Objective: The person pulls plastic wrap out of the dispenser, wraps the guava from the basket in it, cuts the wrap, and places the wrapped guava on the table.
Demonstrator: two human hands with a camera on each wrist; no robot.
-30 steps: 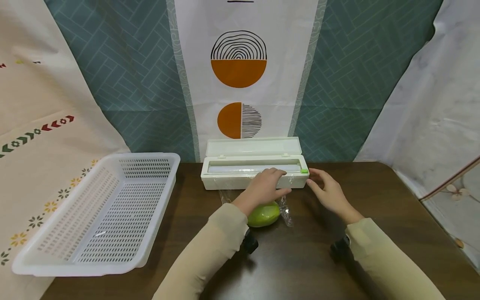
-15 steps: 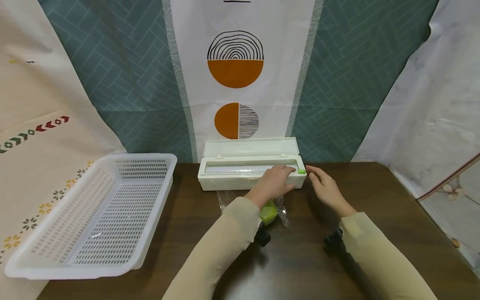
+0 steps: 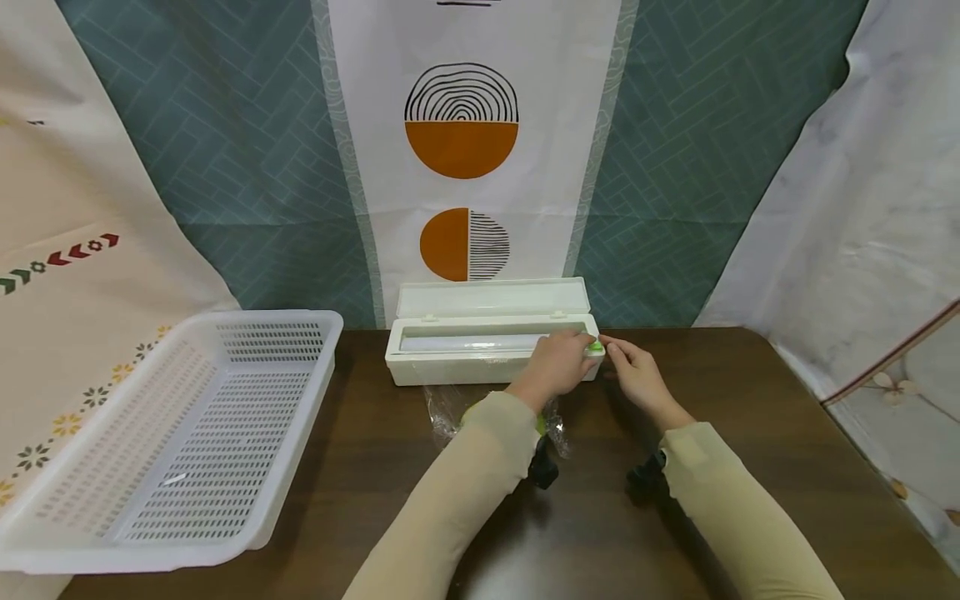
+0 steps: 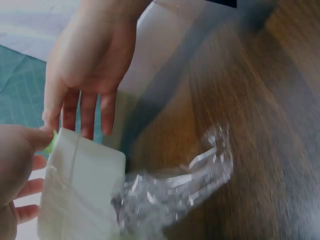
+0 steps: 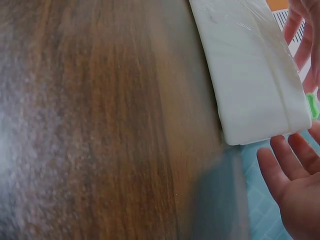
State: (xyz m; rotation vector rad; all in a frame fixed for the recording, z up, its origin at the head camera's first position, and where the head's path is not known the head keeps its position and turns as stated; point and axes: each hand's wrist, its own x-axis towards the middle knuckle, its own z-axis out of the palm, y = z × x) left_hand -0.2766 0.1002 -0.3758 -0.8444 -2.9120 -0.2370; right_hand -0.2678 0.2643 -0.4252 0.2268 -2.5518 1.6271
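Observation:
On the table, a white cling film dispenser box point(image 3: 457, 367) stands with its lid raised and the film roll point(image 3: 472, 342) inside. My left hand point(image 3: 556, 365) is at its right end, thumb and fingers pinching the small green slide cutter point(image 4: 50, 143). My right hand point(image 3: 637, 379) meets it from the right; its thumb tip touches near the cutter, while its straight fingers lie by the box's end face point(image 5: 262, 100). Clear cling film point(image 4: 170, 192) trails from the box front over a green fruit, mostly hidden behind my left sleeve.
A white perforated plastic basket point(image 3: 330, 350) stands on the left side of the dark wooden table point(image 3: 360, 467). Patterned cloth point(image 3: 270, 167) hangs directly behind the box. A pale marbled covering point(image 3: 870, 217) borders the table's right side.
My left hand has moved right along the box to the green cutter. My right hand has come in closer to the same end. The head view has turned slightly right.

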